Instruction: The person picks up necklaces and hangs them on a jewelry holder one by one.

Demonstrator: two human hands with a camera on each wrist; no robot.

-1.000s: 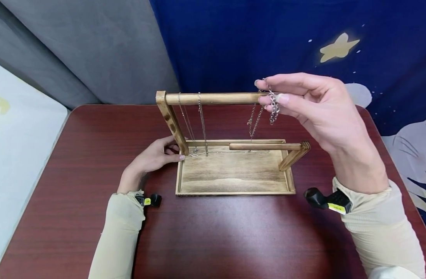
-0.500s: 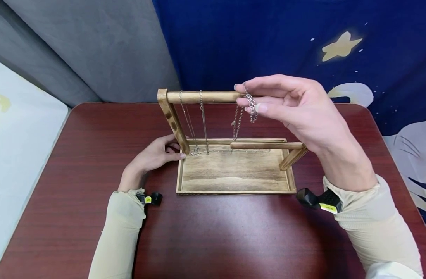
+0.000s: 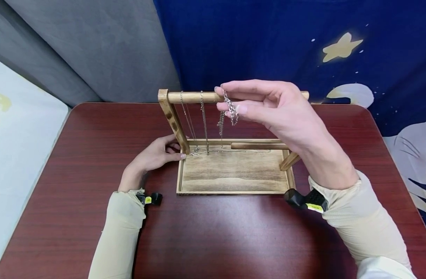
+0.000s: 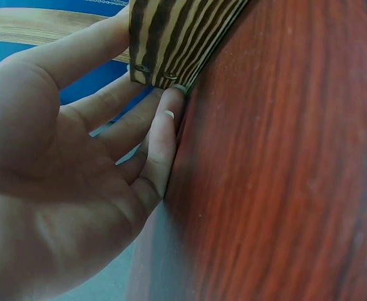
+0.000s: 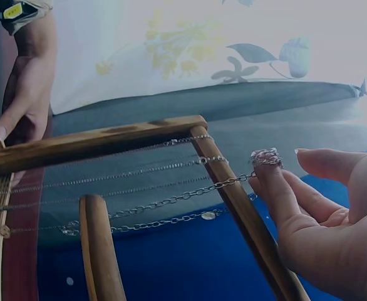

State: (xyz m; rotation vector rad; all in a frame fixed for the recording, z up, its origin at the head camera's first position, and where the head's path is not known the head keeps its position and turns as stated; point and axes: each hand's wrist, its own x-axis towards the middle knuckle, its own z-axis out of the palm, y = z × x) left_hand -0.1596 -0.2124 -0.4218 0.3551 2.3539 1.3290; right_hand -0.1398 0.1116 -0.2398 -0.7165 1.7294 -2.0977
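Observation:
A wooden jewelry stand (image 3: 233, 168) sits on the table, with a tall upper bar (image 3: 193, 97) over its tray base. My left hand (image 3: 153, 154) holds the stand by its left corner, thumb in front; in the left wrist view, fingers touch the striped wood end (image 4: 177, 44). My right hand (image 3: 286, 116) is at the upper bar, pinching a bunched silver chain necklace (image 3: 232, 110). In the right wrist view, the gathered links lie on a fingertip, and chain strands (image 5: 171, 199) run down from the bar. Two thin necklaces (image 3: 204, 124) hang farther left on the bar.
A shorter lower bar (image 3: 258, 146) reaches inward from a slanted right post (image 3: 288, 161). Thin chain ends lie along the back of the tray. The dark red table (image 3: 213, 236) spreads around the stand; grey and blue curtains (image 3: 261, 42) hang behind it.
My right hand has moved left along the upper bar, bringing the chain necklace closer to the two hanging ones. The bar's right end has come into view. My left hand stays at the corner.

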